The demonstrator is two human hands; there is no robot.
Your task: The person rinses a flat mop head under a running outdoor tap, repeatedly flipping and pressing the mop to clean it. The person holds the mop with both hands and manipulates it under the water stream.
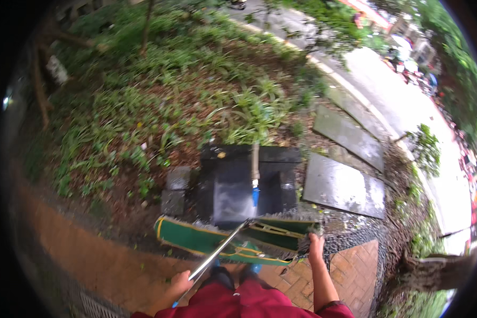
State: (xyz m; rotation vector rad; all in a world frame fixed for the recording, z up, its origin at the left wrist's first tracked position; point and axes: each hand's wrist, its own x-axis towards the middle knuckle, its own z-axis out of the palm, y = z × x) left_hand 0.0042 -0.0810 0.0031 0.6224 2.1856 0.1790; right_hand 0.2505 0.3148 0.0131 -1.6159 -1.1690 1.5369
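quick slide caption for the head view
Left hand on a metal pole, right hand gripping a green dustpan.

Both hands low in the head view, either side of the red-clothed lap [249,305].

Left hand [177,283]: forearm enters at lower edge left of the lap, fingers curled shut around a metal pole [220,249] that runs up and right from the fist. Right hand [316,246]: bare forearm rises steeply from right of the lap, wrist nearly straight, hand higher and farther forward than the left; knuckles up, fingers folded downward, whether they clasp anything cannot be told.
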